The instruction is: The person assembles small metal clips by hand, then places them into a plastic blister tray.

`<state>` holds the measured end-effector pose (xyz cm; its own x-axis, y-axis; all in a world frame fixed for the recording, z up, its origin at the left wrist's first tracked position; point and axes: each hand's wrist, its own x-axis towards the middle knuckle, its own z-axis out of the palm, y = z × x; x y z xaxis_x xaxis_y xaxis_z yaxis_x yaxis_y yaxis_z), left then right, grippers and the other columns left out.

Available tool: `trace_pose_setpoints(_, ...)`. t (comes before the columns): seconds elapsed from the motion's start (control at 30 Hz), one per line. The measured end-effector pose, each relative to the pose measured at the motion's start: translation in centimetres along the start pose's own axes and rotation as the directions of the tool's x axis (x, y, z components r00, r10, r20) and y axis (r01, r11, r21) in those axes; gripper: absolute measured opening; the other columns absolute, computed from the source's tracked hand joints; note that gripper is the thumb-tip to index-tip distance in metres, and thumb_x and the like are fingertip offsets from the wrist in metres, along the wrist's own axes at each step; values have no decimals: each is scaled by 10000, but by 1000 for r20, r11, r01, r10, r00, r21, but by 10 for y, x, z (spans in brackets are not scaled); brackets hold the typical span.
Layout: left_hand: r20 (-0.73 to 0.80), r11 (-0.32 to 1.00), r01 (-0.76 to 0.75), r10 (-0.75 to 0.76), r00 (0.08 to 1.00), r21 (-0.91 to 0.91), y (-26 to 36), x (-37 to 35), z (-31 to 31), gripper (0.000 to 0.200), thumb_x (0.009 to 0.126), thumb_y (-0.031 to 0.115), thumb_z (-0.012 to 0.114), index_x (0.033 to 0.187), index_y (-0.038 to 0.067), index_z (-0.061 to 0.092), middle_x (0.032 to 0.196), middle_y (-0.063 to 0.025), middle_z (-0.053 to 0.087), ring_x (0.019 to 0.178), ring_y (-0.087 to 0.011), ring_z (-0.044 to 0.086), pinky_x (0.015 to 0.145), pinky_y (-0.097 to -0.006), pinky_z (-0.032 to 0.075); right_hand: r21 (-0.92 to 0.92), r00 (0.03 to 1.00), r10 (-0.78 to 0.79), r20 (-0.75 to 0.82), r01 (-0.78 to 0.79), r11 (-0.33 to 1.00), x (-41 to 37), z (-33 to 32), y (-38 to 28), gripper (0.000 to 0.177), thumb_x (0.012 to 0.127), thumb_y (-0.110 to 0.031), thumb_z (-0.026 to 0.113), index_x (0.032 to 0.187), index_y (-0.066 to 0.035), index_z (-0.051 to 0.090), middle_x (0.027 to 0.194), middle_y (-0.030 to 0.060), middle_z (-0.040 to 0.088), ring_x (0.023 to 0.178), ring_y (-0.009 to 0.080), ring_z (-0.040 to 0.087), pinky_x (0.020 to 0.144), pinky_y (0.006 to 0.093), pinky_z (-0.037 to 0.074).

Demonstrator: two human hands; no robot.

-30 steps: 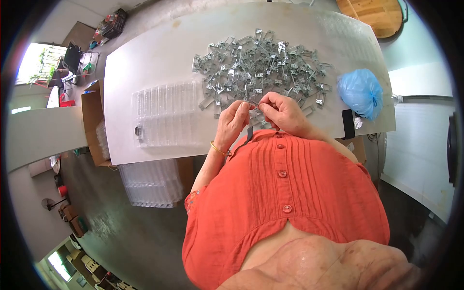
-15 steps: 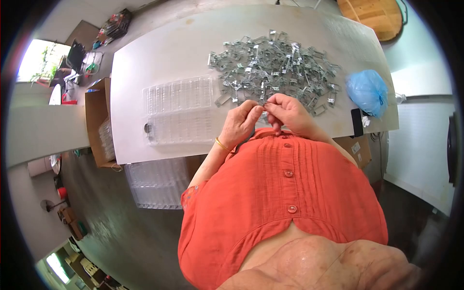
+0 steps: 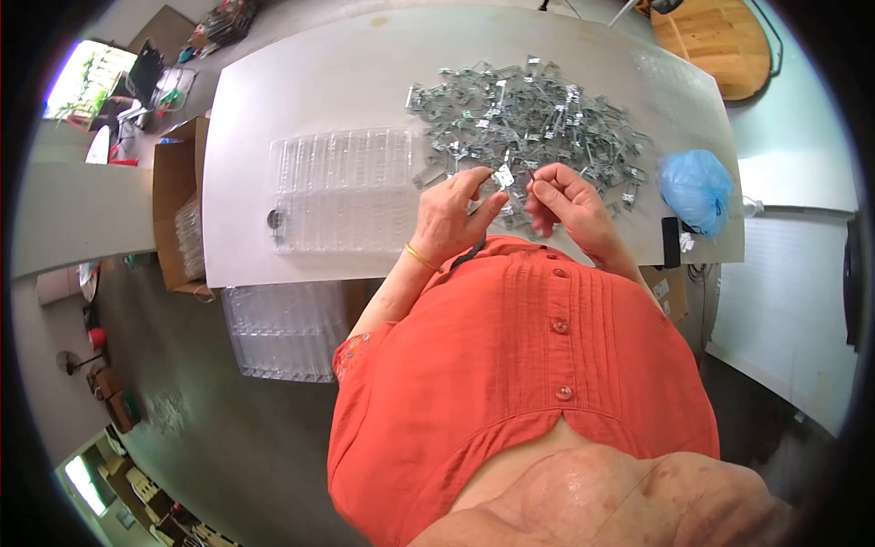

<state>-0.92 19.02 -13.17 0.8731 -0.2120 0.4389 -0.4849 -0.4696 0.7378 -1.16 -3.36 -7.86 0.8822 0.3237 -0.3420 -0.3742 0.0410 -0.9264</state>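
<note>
A small shiny metal piece [image 3: 504, 175] is held between the thumb and fingers of my left hand [image 3: 452, 215], in front of the metal heap. My right hand [image 3: 574, 211] is a little to the right, its thumb and index finger pinched on something thin and dark, too small to make out. Beyond both hands a wide pile of metal clips [image 3: 538, 118] lies on the pale table [image 3: 310, 91]. Left of the pile is a clear ribbed plastic tray [image 3: 342, 191], with a small round dark object [image 3: 273, 219] at its left edge.
A blue plastic bag [image 3: 696, 190] sits at the right of the table, beside a black phone-like object [image 3: 671, 242]. An open cardboard box [image 3: 173, 205] stands past the left edge. More clear trays [image 3: 283, 333] are below the front edge. A wooden round top [image 3: 715, 46] is at the back right.
My hands were together at the fingertips and are now apart, the right one shifted to the right. The metal piece in my left hand now shows. The whole view has shifted slightly.
</note>
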Motion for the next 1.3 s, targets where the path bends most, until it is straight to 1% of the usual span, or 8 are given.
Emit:
trace_pose_setpoints(0.03, 20, 1000, -9, 8, 1000, 28, 0, 0, 0, 372, 868, 305, 781, 1108, 50, 655, 836, -85, 674, 666, -211, 645, 596, -340, 511, 4, 999, -33, -7, 33, 999, 0, -1, -1, 169, 1047, -223, 582, 1129, -79, 609, 925, 13, 657, 763, 91, 641, 629, 245, 510)
trace_pose_setpoints(0.13, 75, 995, -22, 15, 997, 100, 2, 2, 4, 409, 854, 337, 788, 1121, 61, 649, 845, -88, 687, 693, -231, 663, 603, -350, 518, -34, 994, -112, -11, 112, 993, 10, -1, 5, 157, 1038, -200, 600, 1140, -83, 622, 944, 0, 663, 796, 89, 646, 657, 253, 528)
trace_pose_setpoints(0.3, 97, 991, -38, 26, 995, 129, 7, 5, 11, 418, 859, 349, 780, 1132, 65, 643, 865, -101, 694, 751, -269, 686, 633, -370, 531, -102, 994, -94, 54, 99, 990, 22, 2, 11, 120, 1037, -175, 596, 1102, -80, 631, 979, -5, 674, 791, 68, 614, 692, 250, 524)
trace_pose_setpoints(0.4, 124, 997, 37, -45, 991, 72, 8, 7, 5, 412, 878, 315, 761, 1169, 52, 639, 931, -129, 701, 785, -269, 691, 676, -358, 543, -109, 997, -62, 49, 67, 992, 31, -3, 15, 117, 1044, -166, 576, 1075, -62, 619, 984, 15, 677, 801, 76, 620, 692, 256, 533)
trace_pose_setpoints(0.5, 53, 977, 181, -176, 983, -117, 0, 7, 0, 326, 957, 239, 687, 1200, 28, 635, 992, -131, 703, 788, -223, 685, 714, -328, 547, -26, 997, -73, -26, 73, 997, 38, -11, 13, 129, 1047, -166, 567, 1066, -43, 603, 974, 39, 681, 808, 87, 629, 697, 265, 546)
trace_pose_setpoints(0.63, 24, 824, 390, -418, 908, -411, -19, 3, -5, 223, 1061, 151, 527, 1172, -2, 645, 1001, -84, 685, 810, -141, 644, 736, -294, 537, -1, 994, -72, -80, 72, 997, 42, -20, 10, 140, 1045, -166, 569, 1079, -33, 594, 970, 52, 680, 807, 97, 637, 702, 269, 555)
trace_pose_setpoints(0.93, 76, 919, 320, -311, 947, -230, -8, 13, -6, 106, 991, 104, 626, 1036, 43, 699, 959, -43, 681, 784, -95, 616, 641, -256, 492, 10, 993, -77, -86, 78, 997, 44, -24, 12, 146, 1044, -167, 569, 1081, -28, 594, 962, 53, 681, 803, 98, 636, 711, 271, 558)
trace_pose_setpoints(1.3, 141, 965, 215, -194, 971, -151, -8, 9, -7, 57, 915, 78, 694, 954, 37, 687, 870, -69, 634, 711, -180, 627, 612, -301, 506, -51, 993, -65, -94, 60, 997, 43, -16, 16, 145, 1046, -164, 568, 1066, -23, 594, 965, 62, 684, 800, 118, 652, 713, 276, 567)
